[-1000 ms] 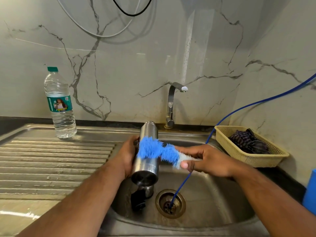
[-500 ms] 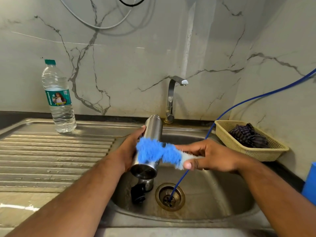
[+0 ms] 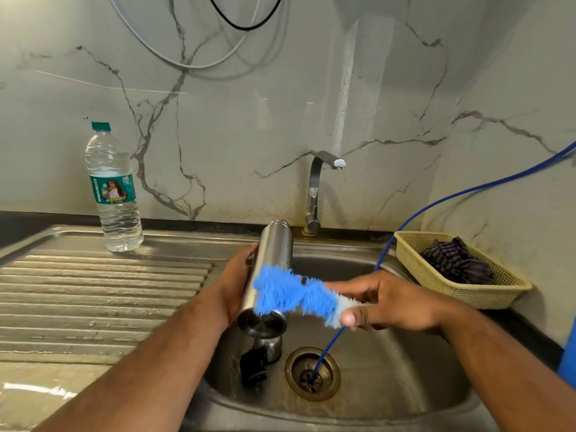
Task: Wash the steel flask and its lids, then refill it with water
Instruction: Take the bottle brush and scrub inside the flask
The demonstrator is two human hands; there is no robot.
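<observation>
My left hand (image 3: 237, 286) grips the steel flask (image 3: 271, 260) over the sink, tilted with its base towards me. A blue bristle brush (image 3: 291, 294) lies across the flask's lower body, and my right hand (image 3: 389, 302) pinches its white end between thumb and fingers. On the sink floor below the flask lie a steel lid (image 3: 270, 349) and a black lid (image 3: 253, 367), both partly hidden by the flask.
The tap (image 3: 314, 188) stands behind the sink (image 3: 405, 369), no water running. A thin blue hose (image 3: 436, 207) runs from the right wall into the drain (image 3: 312, 373). A water bottle (image 3: 113, 188) stands on the ribbed drainboard (image 3: 99, 291). A yellow basket (image 3: 448, 282) with cloth sits right.
The brush has slid a little down the flask towards its base. Both hands keep their hold and stay over the sink; the camera has shifted slightly.
</observation>
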